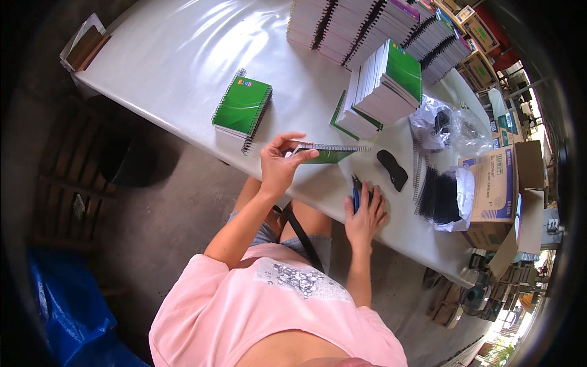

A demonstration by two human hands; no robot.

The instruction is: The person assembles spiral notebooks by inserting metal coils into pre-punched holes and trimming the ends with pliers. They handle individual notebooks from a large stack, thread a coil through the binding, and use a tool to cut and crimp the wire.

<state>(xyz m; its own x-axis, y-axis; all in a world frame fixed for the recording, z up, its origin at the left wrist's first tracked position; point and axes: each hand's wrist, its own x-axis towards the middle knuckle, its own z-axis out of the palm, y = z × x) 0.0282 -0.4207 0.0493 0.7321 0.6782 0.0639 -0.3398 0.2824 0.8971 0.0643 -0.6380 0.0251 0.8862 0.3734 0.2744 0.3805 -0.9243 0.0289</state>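
My left hand pinches the left end of a green spiral notebook, held tilted above the table's near edge with its wire binding on top. On the tabletop to the right, my right hand has blue-handled pliers between thumb and fingers, tips pointing away from me. Beyond my left hand lies a small stack of green spiral notebooks. A black strap-like item rests just past my right hand. Further back stands a tall pile of green-covered page blocks.
Rows of bound notebooks line the table's far side. At right are clear plastic bags, black binding coils and an open cardboard box. The white table's near edge runs before me. A blue tarp lies at lower left.
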